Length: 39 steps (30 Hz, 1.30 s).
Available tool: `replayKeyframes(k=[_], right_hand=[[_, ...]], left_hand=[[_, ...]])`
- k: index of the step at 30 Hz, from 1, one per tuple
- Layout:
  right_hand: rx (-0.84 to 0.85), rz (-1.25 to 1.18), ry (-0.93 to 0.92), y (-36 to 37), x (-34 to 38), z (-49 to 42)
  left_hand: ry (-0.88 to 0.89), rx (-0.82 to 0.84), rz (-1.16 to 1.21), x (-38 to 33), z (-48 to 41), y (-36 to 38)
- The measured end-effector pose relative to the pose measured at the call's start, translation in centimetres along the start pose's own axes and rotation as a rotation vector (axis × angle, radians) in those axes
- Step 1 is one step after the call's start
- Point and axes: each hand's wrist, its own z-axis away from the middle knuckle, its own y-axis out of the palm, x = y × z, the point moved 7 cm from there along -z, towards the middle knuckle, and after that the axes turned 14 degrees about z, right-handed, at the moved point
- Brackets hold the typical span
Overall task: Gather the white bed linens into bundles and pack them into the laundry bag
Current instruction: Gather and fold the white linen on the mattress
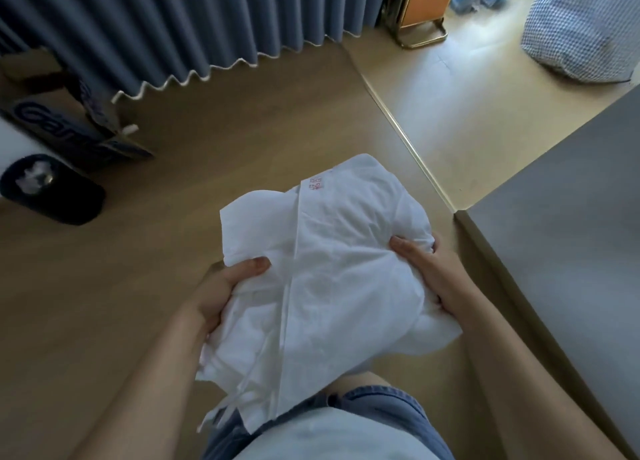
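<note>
The white linen bundle (325,272) is held above the wooden floor (207,141). Its long axis runs from the person's waist away, slightly right. The left hand (221,290) and right hand (429,272) grip its sides with curled fingers.

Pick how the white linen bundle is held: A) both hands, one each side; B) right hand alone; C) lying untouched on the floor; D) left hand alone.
A: the left hand and the right hand each grip one side of the white linen bundle.
</note>
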Motion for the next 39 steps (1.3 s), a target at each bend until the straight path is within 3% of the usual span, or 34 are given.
replayKeyframes(k=[13,24,32,39], right_hand=[[-0.152,-0.127,0.054,-14.0,8.9,-27.9],[-0.413,-0.289,0.221,-33.3,10.7,-47.1],[-0.372,-0.389,0.191,-49.8,12.5,-64.0],[-0.357,-0.348,0.197,-60.6,16.3,-78.2]], left_hand=[[-0.070,0.100,-0.117,-16.7,-25.2,22.0],[-0.226,0.391,-0.318,-26.7,-46.4,50.8],[-0.242,0.402,-0.381,-30.9,-58.1,72.3],[-0.241,0.401,-0.356,-36.3,-68.3,85.5]])
